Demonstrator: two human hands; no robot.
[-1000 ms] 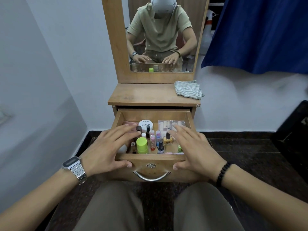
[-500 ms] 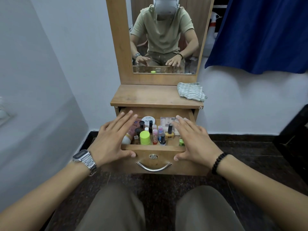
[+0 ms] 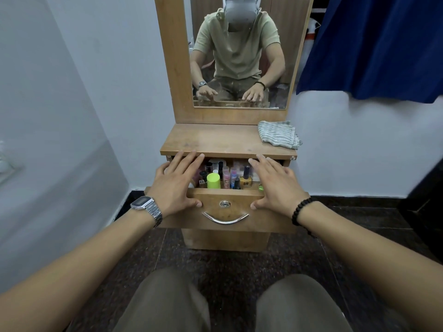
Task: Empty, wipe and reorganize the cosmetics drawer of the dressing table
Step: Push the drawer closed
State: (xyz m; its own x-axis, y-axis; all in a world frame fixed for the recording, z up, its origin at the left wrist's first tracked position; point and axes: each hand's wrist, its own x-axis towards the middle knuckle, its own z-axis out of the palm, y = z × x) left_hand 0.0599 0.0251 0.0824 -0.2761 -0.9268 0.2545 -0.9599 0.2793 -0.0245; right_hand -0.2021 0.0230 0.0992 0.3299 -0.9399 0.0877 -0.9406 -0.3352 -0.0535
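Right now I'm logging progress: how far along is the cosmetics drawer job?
Barely started. Done: nothing visibly. In hand: both hands, left and right, rest flat on the partly open drawer. Left: bottles such as the lime-capped one remain inside; the striped cloth lies folded, unused.

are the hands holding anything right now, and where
Both hands, left and right, rest on the drawer, fingers straight over its top edge, thumbs on its front panel.

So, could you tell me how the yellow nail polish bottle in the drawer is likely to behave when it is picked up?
The yellow nail polish bottle looks like glass, so probably rigid, breakable and heavy for its size. Its tall black cap over a short body suggests it may tip if nudged. Other small bottles stand close beside it in the drawer, so lifting it may knock them.
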